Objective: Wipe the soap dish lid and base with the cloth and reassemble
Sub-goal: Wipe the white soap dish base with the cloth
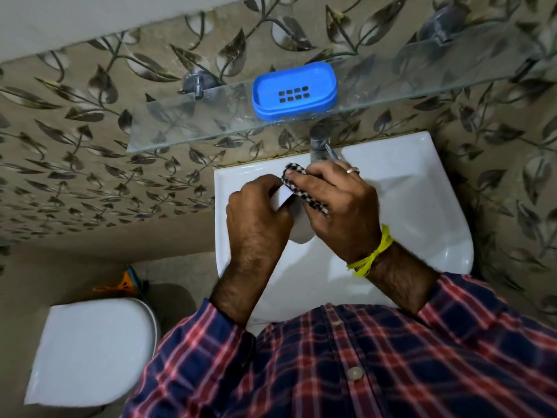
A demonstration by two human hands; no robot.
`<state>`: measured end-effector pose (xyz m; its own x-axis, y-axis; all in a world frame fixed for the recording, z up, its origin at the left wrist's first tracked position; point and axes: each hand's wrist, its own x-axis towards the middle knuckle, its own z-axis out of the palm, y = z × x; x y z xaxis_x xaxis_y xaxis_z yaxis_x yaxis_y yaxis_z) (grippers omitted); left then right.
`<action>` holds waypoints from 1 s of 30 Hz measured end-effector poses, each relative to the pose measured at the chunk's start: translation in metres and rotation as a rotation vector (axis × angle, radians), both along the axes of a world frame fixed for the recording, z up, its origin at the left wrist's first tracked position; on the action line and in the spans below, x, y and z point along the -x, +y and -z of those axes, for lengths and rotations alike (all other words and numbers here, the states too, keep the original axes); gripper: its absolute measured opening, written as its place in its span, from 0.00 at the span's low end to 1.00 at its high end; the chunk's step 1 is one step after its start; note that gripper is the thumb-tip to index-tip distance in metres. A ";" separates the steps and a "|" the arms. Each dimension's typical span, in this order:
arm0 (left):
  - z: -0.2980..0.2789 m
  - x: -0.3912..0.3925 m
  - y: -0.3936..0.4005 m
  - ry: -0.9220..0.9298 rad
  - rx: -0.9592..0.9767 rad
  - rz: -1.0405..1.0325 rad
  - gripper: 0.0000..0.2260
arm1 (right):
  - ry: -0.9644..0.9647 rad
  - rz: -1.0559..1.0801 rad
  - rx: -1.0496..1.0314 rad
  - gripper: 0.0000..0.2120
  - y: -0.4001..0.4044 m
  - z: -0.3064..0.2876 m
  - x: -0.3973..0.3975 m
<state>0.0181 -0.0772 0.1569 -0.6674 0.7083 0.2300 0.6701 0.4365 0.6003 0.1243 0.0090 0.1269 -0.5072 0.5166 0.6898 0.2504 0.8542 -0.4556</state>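
The white plastic soap dish lid (281,197) was held over the white ceramic washbasin (422,206), mostly hidden between the two hands. The left hand (256,212) was closed around its left part, fingers curled on it. The right hand (340,203) pressed a black-and-white checked cloth (297,188) against the lid, with the fingers bent over the cloth and a ring on one finger. A yellow thread (370,257) was tied around the right wrist. The blue oval plastic soap dish base (294,90), with small drain holes in its floor, stood apart on the glass shelf (187,128) above the basin, near the leaf-patterned wall. A metal tap (321,144) stood just behind the hands. A white toilet lid (90,351) was at the lower left.
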 end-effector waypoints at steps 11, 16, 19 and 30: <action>0.007 0.001 0.004 -0.077 -0.062 -0.034 0.06 | 0.004 0.010 0.083 0.17 0.009 0.006 -0.007; 0.017 -0.005 -0.007 -0.204 -0.299 -0.127 0.03 | 0.075 0.143 0.353 0.11 0.015 0.017 -0.013; 0.027 -0.008 -0.005 -0.406 -0.360 -0.124 0.03 | 0.091 0.190 0.352 0.08 0.019 0.019 -0.009; 0.015 -0.009 0.019 -1.681 -0.563 -0.239 0.32 | 0.185 0.226 0.065 0.13 0.011 0.022 -0.003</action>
